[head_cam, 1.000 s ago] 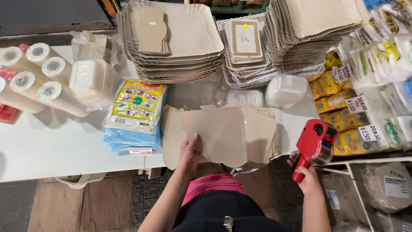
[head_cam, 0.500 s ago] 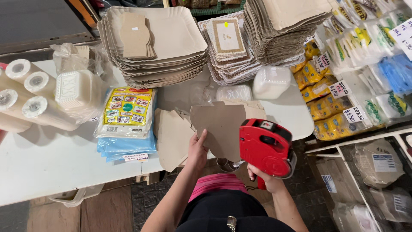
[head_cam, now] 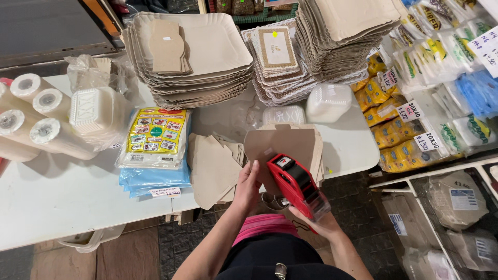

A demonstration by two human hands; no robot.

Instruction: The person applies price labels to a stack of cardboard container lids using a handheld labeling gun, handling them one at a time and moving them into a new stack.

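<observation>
My left hand [head_cam: 248, 185] grips the lower edge of a flat brown cardboard cut-out [head_cam: 282, 146] and lifts it off a pile of similar cut-outs [head_cam: 213, 165] at the white table's [head_cam: 62, 197] front edge. My right hand [head_cam: 317, 220] holds a red price-label gun [head_cam: 295, 184], its nose pressed against the lower part of the held cut-out. Both hands work just in front of my body, over the table edge.
Behind stand stacks of square pulp trays [head_cam: 199, 57], patterned cardboard trays [head_cam: 277, 62] and a taller tray stack [head_cam: 347, 31]. Paper rolls [head_cam: 31, 122], foam containers [head_cam: 98, 111] and bagged napkin packs [head_cam: 155, 148] lie left. A rack of packaged goods [head_cam: 441, 88] stands right.
My right hand brought the label gun from the right side up to the cardboard. My left hand raised one cut-out off the pile and holds it under the gun's nose.
</observation>
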